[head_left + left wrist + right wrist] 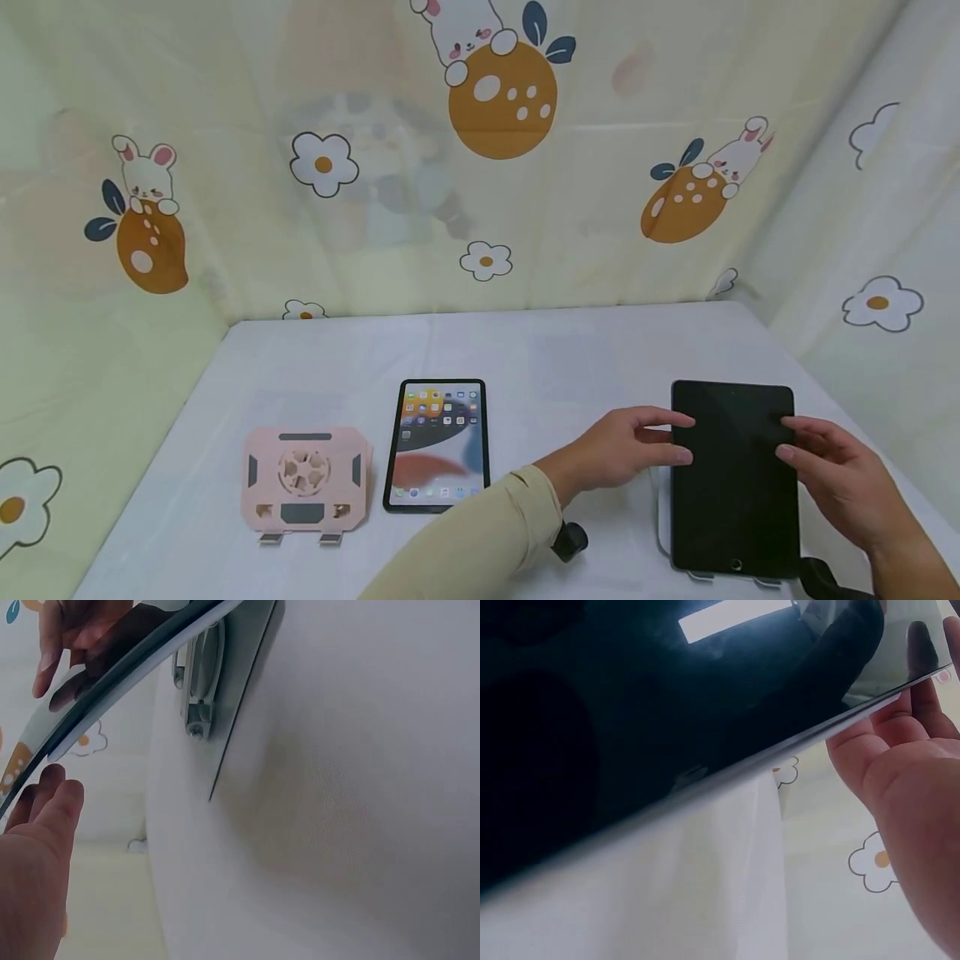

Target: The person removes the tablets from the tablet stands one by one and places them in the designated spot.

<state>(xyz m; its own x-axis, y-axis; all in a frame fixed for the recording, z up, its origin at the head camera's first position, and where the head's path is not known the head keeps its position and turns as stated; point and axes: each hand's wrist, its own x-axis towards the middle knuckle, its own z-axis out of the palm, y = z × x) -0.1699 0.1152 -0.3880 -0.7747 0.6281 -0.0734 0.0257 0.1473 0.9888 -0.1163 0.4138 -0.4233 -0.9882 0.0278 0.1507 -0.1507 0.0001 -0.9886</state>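
On the white worktop (570,350), seen from the head camera, a dark tablet (733,475) stands tilted at about 4 o'clock, its screen black, propped on a stand of which only feet and a pale edge show beneath it. The left hand (626,446) reaches in from 7 o'clock, a beige sleeve (480,542) on its arm, and its nearly straight fingers touch the tablet's left edge. The right hand (840,483) comes from 5 o'clock, fingers lightly bent, fingertips at the right edge. Neither hand's grip is closed around the tablet; both rest at its sides. At 6 o'clock a lit tablet (438,443) lies flat, showing app icons, and just beside it at 8 o'clock sits a pink stand (305,479). A curtain (480,158) printed with rabbits and flowers hangs behind.

From the left wrist, the dark tablet (120,671) runs diagonally across the upper left, a grey stand (217,682) with a hinge behind it. The left hand (37,855) lies at 8 o'clock, fingers straight, tips just under the tablet's edge; whether they touch is unclear here. The right hand's fingers (64,637) show at 11 o'clock.

From the right wrist, the tablet's glossy screen (645,712) fills the upper left. The right hand (907,780) sits at 3 o'clock, palm open, fingers going up behind the tablet's edge.
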